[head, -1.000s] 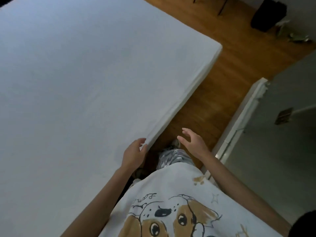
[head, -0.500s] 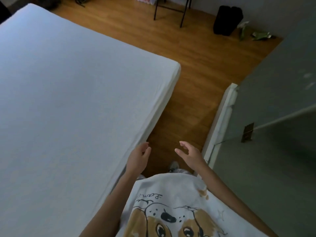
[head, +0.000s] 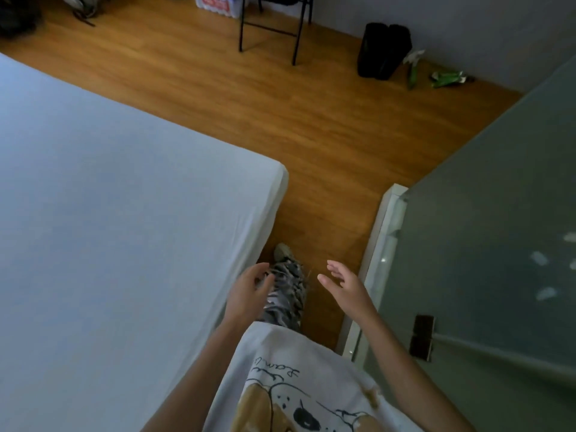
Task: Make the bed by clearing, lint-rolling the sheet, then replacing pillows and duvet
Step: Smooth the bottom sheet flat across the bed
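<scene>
Left hand [head: 249,291]: fingers loosely spread and relaxed, holding nothing; it hovers just beside the near side edge of the bed, over the patterned trouser leg.
Right hand [head: 344,285]: released, fingers straight and slightly fanned, palm turned inward toward the left hand, empty; it is above the floor between the bed and the glass door.
Sheet [head: 109,229]: pale fitted sheet, pulled flat over the mattress with only faint creases near the side edge; nothing lies on it.
Bed [head: 271,210]: fills the left half of the view; its long axis runs from lower left up toward the rounded corner at centre, and that corner points toward the far wall.
Trouser leg [head: 285,297]: striped grey fabric below the hands, a shoe toe just beyond it on the floor.
Shirt [head: 296,378]: white with a cartoon dog print, at the bottom edge.
Floor [head: 280,113]: warm wooden boards.
Glass door [head: 486,244]: frosted, right side, white frame along its near edge.
Chair legs [head: 268,29]: black metal, by the far wall.
Black bin [head: 383,49]: against the wall, green wrappers beside it.
</scene>
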`<state>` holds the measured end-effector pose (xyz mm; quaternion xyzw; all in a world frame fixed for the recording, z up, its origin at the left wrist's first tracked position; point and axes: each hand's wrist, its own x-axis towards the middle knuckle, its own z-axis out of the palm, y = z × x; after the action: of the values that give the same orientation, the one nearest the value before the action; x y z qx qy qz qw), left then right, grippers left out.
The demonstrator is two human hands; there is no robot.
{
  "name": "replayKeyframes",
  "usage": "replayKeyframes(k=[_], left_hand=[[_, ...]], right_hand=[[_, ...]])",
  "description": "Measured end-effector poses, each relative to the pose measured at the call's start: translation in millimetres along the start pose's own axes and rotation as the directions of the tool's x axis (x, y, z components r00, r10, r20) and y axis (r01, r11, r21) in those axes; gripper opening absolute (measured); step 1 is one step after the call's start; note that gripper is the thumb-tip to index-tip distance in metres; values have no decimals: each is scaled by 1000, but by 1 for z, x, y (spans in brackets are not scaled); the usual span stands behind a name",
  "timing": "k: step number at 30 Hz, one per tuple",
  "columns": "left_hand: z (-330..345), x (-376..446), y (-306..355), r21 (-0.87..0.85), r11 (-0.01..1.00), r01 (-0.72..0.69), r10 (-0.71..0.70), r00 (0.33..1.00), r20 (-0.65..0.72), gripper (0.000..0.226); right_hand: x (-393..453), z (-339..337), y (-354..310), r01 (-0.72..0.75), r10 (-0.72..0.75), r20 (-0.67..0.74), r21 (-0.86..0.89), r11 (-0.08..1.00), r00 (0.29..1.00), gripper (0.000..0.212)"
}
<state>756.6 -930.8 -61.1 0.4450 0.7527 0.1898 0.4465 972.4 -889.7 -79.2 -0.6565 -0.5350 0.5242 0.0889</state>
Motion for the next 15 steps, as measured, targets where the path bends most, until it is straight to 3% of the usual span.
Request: replayKeyframes(k=[9, 15], left_hand=[[-35, 226, 151, 28, 996, -82, 79, 993, 84, 37], [-57, 335, 215, 94, 991, -90, 81, 992, 98, 38]], right_hand=[[185, -126, -112, -44, 41, -74, -36, 998, 996, 56], [301, -178, -181, -2, 2, 1, -55, 998, 1000, 53]])
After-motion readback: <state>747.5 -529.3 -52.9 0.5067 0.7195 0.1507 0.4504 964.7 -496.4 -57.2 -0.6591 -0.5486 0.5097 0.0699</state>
